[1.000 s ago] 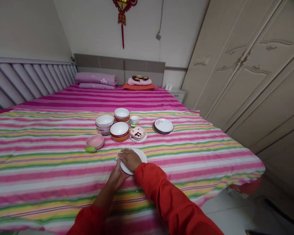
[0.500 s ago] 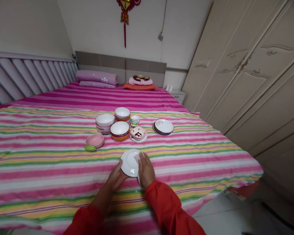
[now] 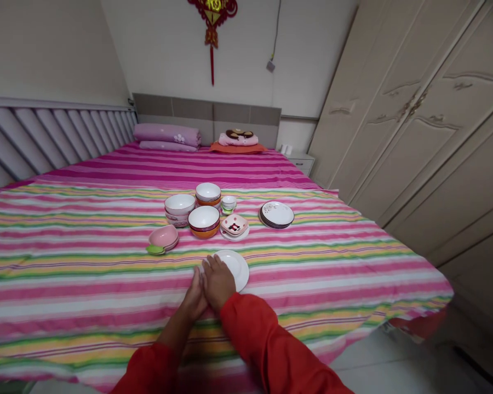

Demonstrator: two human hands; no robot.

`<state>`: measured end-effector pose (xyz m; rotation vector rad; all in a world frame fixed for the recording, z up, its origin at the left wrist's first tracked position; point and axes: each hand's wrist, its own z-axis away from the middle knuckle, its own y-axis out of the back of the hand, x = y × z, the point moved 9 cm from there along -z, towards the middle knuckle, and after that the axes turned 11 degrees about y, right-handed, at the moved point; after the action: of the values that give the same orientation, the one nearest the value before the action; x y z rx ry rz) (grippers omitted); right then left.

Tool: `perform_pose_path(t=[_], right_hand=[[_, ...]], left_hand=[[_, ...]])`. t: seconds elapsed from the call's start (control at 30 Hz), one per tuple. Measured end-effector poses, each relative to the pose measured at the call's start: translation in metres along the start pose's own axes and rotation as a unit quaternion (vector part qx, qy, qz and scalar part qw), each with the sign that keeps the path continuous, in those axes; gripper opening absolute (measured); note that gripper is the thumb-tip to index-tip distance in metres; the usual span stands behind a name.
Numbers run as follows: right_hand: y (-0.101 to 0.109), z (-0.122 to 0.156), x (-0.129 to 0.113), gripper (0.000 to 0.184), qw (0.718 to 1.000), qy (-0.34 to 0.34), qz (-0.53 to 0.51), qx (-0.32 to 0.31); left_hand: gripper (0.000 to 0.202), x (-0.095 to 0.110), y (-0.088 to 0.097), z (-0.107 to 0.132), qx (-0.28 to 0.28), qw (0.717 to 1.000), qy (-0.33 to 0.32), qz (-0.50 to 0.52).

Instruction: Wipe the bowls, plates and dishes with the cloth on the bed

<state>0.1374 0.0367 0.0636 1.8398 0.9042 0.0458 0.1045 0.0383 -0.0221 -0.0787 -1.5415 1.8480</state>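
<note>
Left hand (image 3: 195, 301) clasped a white plate (image 3: 237, 269) toward the bed's (image 3: 353, 273) near edge; right hand (image 3: 220, 283), fingers outstretched, covered it, hold unclear.

"How does the plate (image 3: 239, 269) look?"
"Round, plain white, face up; its left part is hidden."
"Is it on the bed (image 3: 332, 279)?"
"Over it; whether they touch, I can't tell."

Dim, diffuse light from a source out of view leaves the white plate (image 3: 238, 268) dull and softly shadows the near edge of the bed (image 3: 345, 284). Beyond its right edge, the floor (image 3: 394, 366) turns murky. Wide-angle distortion slants the wardrobe (image 3: 398, 126); fine detail is soft.
</note>
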Motion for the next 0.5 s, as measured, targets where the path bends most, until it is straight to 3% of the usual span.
perform_pose_path(t=[0.13,0.23,0.37,0.5], right_hand=[[0.004,-0.027,0.034,0.035,0.999,-0.041,-0.017,-0.018],[0.013,-0.026,0.065,0.037,0.998,-0.062,-0.02,-0.006],[0.029,0.009,0.085,0.04,0.997,-0.068,-0.017,0.026],[0.044,0.062,0.065,0.053,0.995,-0.019,-0.013,0.099]], left_hand=[[0.053,-0.003,-0.004,-0.002,-0.023,0.999,0.026,-0.013],[0.054,-0.006,0.002,-0.002,0.018,0.998,0.051,-0.039],[0.058,-0.007,0.004,0.001,0.04,0.996,0.054,-0.058],[0.058,-0.01,0.0,-0.001,-0.013,0.997,0.067,-0.037]])
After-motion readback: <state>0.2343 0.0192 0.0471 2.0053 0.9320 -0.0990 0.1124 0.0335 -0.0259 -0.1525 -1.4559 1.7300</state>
